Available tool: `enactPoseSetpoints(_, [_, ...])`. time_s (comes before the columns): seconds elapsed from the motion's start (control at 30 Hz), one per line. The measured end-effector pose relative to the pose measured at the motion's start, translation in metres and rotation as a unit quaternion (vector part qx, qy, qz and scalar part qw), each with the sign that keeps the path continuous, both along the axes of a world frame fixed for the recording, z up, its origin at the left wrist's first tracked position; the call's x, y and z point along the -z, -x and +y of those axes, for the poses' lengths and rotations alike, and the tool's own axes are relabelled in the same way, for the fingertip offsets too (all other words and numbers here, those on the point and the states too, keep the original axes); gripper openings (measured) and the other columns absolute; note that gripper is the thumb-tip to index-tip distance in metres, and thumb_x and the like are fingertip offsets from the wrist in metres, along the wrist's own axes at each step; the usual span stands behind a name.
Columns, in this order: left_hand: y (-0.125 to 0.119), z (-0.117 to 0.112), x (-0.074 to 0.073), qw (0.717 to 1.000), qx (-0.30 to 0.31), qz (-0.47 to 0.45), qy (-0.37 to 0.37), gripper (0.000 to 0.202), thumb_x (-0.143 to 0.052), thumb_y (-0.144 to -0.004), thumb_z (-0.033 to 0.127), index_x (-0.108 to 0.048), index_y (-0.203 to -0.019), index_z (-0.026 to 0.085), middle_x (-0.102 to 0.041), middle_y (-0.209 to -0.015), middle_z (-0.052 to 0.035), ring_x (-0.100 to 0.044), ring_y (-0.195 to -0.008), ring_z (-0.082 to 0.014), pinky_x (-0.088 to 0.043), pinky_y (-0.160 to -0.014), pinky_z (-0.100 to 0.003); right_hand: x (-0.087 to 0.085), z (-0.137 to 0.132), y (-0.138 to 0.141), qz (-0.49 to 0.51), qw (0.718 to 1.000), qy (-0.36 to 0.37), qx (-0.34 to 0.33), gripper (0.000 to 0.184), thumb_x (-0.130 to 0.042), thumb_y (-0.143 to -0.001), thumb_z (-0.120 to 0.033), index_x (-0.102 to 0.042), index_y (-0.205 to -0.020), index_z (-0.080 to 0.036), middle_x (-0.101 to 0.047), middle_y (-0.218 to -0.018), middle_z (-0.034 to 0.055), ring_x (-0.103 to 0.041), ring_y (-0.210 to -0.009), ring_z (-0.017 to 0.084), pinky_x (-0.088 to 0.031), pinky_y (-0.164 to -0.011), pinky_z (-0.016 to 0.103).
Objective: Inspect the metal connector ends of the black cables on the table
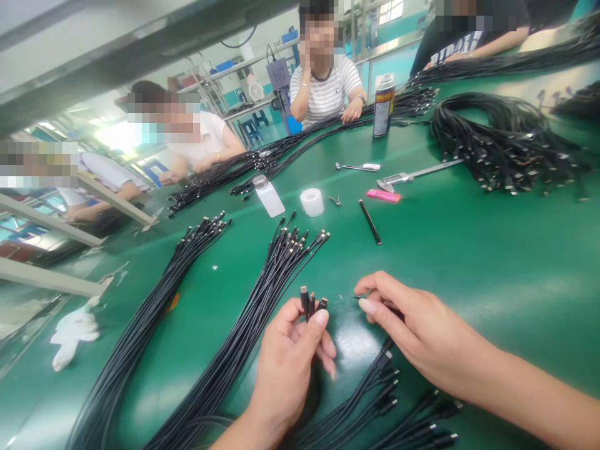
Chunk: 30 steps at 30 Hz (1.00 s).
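Left hand is clamped on three black cable plugs, tips up and bunched together, likely so the ends face the head cam and can be inspected side by side. Right hand is just beside it, thumb and fingers drawn close around a thin dark end; the fingers hide most of it, so I can't tell if it's actually gripped. Below the hands, a short cable bundle lies on the green surface with its plugs in easy reach. Two long bundles, left and middle, are fanned out with their plugs all pointing up-surface, probably to keep the ends separated and untangled. Farther out sit a caliper, a white tape roll, a plastic bottle, a black marker and a spray can, grouped mid-surface, apparently so they're reachable from several seats. A big cable coil lies far right. Co-workers sit across the surface, their hands well apart from these two.
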<state>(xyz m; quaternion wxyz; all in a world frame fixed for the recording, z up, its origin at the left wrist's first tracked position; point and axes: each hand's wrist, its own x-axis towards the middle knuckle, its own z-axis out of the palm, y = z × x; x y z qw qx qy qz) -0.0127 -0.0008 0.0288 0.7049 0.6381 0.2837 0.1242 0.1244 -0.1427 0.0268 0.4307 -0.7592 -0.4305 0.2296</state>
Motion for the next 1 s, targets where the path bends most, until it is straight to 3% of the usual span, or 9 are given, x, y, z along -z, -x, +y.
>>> enactPoseSetpoints(0.07, [0.000,0.000,0.000,1.000,-0.006,-0.005,0.008,0.026,-0.061,-0.092,0.039,-0.052,-0.097,0.015,-0.065,-0.060,-0.0015,-0.057,-0.042,-0.0116,-0.045,-0.043,-0.019,-0.001,0.000,0.001,0.004,1.000,-0.006,-0.008,0.015,-0.036,-0.103,-0.029,-0.050,-0.103,-0.025,-0.060,-0.073,-0.0030,-0.057,-0.066,0.015,-0.042,-0.061,0.028])
enactPoseSetpoints(0.2, [0.000,0.001,0.002,0.999,-0.003,-0.008,0.040,0.027,-0.064,-0.090,0.039,-0.049,-0.097,0.017,-0.062,-0.054,0.0013,-0.050,-0.034,-0.0103,-0.040,-0.034,-0.017,0.001,0.001,0.001,0.013,1.000,-0.014,-0.009,0.014,-0.035,-0.102,-0.029,-0.048,-0.102,-0.023,-0.059,-0.069,-0.0028,-0.056,-0.061,0.015,-0.041,-0.057,0.026])
enactPoseSetpoints(0.3, [0.000,0.001,0.002,0.999,-0.010,-0.010,0.048,0.029,-0.068,-0.087,0.037,-0.049,-0.098,0.018,-0.061,-0.053,0.0028,-0.048,-0.033,-0.0099,-0.039,-0.032,-0.017,0.005,0.002,0.000,-0.009,0.999,-0.036,-0.022,0.019,-0.037,-0.101,-0.026,-0.055,-0.102,-0.023,-0.063,-0.078,-0.0002,-0.060,-0.069,0.015,-0.046,-0.064,0.027])
enactPoseSetpoints(0.43, [0.000,0.001,0.002,0.999,-0.016,-0.032,0.026,0.023,-0.067,-0.089,0.030,-0.051,-0.097,0.015,-0.066,-0.060,-0.0010,-0.060,-0.048,-0.0116,-0.051,-0.049,-0.020,0.008,0.004,-0.001,-0.025,0.997,-0.062,-0.039,0.029,-0.042,-0.099,-0.024,-0.062,-0.119,-0.026,-0.069,-0.099,0.0029,-0.065,-0.091,0.018,-0.050,-0.080,0.032])
enactPoseSetpoints(0.53, [0.001,0.001,0.003,0.999,-0.014,-0.036,0.026,0.021,-0.065,-0.091,0.028,-0.052,-0.101,0.014,-0.068,-0.070,-0.0034,-0.067,-0.062,-0.0149,-0.056,-0.060,-0.025,0.006,0.004,0.000,-0.005,0.999,-0.038,-0.022,0.029,-0.041,-0.100,-0.027,-0.057,-0.125,-0.024,-0.070,-0.092,0.0019,-0.066,-0.083,0.018,-0.051,-0.075,0.032])
enactPoseSetpoints(0.63, [0.002,0.000,0.003,0.999,-0.011,-0.032,0.037,0.022,-0.065,-0.091,0.027,-0.052,-0.105,0.014,-0.067,-0.076,-0.0023,-0.069,-0.065,-0.0157,-0.058,-0.061,-0.027,0.003,0.003,0.002,0.006,1.000,-0.007,-0.018,0.019,-0.039,-0.102,-0.026,-0.057,-0.108,-0.021,-0.066,-0.078,-0.0007,-0.063,-0.070,0.017,-0.048,-0.065,0.030])
enactPoseSetpoints(0.7, [0.002,0.000,0.003,0.999,-0.004,-0.033,0.042,0.021,-0.064,-0.092,0.027,-0.052,-0.104,0.014,-0.065,-0.077,-0.0015,-0.068,-0.064,-0.0150,-0.057,-0.061,-0.027,0.003,0.002,0.001,-0.010,0.999,-0.022,-0.028,0.020,-0.040,-0.102,-0.023,-0.060,-0.103,-0.022,-0.067,-0.082,0.0000,-0.063,-0.076,0.016,-0.048,-0.069,0.030])
enactPoseSetpoints(0.83, [0.001,0.000,0.003,0.998,0.010,-0.036,0.047,0.019,-0.062,-0.093,0.028,-0.053,-0.103,0.015,-0.062,-0.078,-0.0010,-0.068,-0.065,-0.0152,-0.057,-0.060,-0.026,0.007,0.001,0.001,-0.033,0.996,-0.063,-0.046,0.028,-0.045,-0.100,-0.021,-0.065,-0.118,-0.028,-0.069,-0.099,0.0016,-0.063,-0.095,0.018,-0.050,-0.081,0.031])
enactPoseSetpoints(1.0, [0.001,-0.001,0.003,0.998,0.014,-0.035,0.051,0.020,-0.064,-0.092,0.030,-0.054,-0.102,0.015,-0.061,-0.079,-0.0009,-0.069,-0.064,-0.0170,-0.057,-0.058,-0.028,0.011,0.004,0.001,-0.043,0.996,-0.074,-0.037,0.031,-0.045,-0.100,-0.023,-0.065,-0.124,-0.024,-0.071,-0.103,0.0040,-0.064,-0.091,0.017,-0.052,-0.080,0.031])
